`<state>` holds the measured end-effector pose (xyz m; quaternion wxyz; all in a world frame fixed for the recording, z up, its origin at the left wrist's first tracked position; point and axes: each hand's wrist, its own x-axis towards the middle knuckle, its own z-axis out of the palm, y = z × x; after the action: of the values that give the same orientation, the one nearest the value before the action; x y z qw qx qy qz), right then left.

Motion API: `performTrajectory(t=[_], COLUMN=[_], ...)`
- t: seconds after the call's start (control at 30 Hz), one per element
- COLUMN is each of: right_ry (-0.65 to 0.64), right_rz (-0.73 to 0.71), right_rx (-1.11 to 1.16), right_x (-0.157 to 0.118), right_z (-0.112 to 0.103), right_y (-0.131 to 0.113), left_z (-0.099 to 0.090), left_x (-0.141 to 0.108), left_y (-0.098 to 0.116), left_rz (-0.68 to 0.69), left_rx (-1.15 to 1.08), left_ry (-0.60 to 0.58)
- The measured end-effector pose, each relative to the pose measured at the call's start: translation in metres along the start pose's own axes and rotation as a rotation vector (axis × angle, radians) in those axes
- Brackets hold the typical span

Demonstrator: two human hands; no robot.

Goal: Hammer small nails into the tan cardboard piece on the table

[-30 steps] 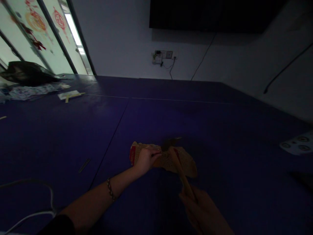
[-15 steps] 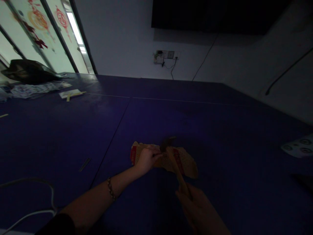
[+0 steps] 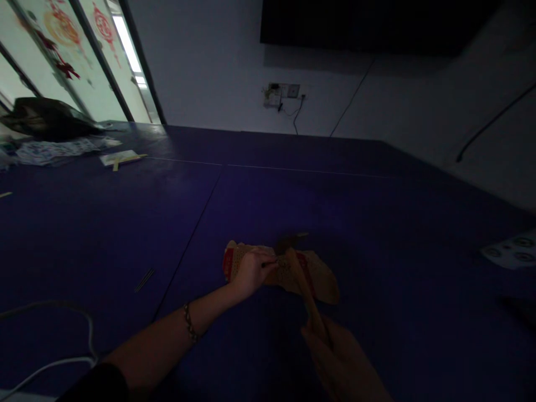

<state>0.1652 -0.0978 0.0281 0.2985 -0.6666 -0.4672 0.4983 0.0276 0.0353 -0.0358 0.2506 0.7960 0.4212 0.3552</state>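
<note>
A tan piece with red patches (image 3: 324,279), perhaps cardboard, lies on the dark blue table (image 3: 259,206). My left hand (image 3: 252,273) rests on its left part, fingers pinched together around a small thin dark item (image 3: 268,263) that I cannot make out. My right hand (image 3: 339,352) is closed around the wooden handle of a hammer (image 3: 305,285). The hammer's dark head is over the middle of the tan piece, just right of my left fingertips. Whether the head touches anything is too dark to tell.
Thin dark rods (image 3: 144,280) lie left of my left forearm, with a white cable (image 3: 54,363) nearer me. Papers (image 3: 121,158) and a dark bag (image 3: 50,118) are at the far left. A power strip (image 3: 511,251) sits at the right edge.
The hammer's head has shifted slightly to the right. Both hands stay in nearly the same place, and the camera view has moved a little.
</note>
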Motion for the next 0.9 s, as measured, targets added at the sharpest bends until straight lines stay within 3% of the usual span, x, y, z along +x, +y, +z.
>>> performTrajectory(t=[0.2, 0.5, 0.6, 0.73, 0.77, 0.83, 0.87, 0.9], right_ry=[0.023, 0.015, -0.006, -0.004, -0.054, -0.276, -0.469, -0.743], right_rz=[-0.005, -0.015, -0.019, -0.034, -0.058, -0.178, -0.276, -0.357], right_rx=[-0.192, -0.201, -0.098, 0.222, 0.33, 0.563, 0.673, 0.756], right_x=[0.005, 0.007, 0.004, 0.007, 0.013, 0.035, 0.049, 0.064], right_z=[0.001, 0.004, 0.002, -0.014, -0.021, -0.037, -0.045, -0.054], right_y=[0.003, 0.002, 0.002, 0.005, 0.006, 0.011, 0.014, 0.018], left_z=[0.001, -0.001, 0.001, 0.004, 0.004, 0.003, 0.003, 0.003], left_x=[-0.001, 0.0, 0.001, 0.001, 0.001, 0.001, 0.001, 0.001], left_y=[-0.002, 0.0, -0.002, -0.004, -0.003, -0.002, -0.001, -0.001], left_rz=[-0.007, -0.019, -0.013, -0.008, -0.005, 0.001, 0.003, 0.006], left_rx=[0.008, 0.03, 0.036, 0.073, 0.082, 0.104, 0.121, 0.141], left_ry=[-0.006, 0.005, 0.006, 0.0, -0.011, -0.024, -0.027, -0.027])
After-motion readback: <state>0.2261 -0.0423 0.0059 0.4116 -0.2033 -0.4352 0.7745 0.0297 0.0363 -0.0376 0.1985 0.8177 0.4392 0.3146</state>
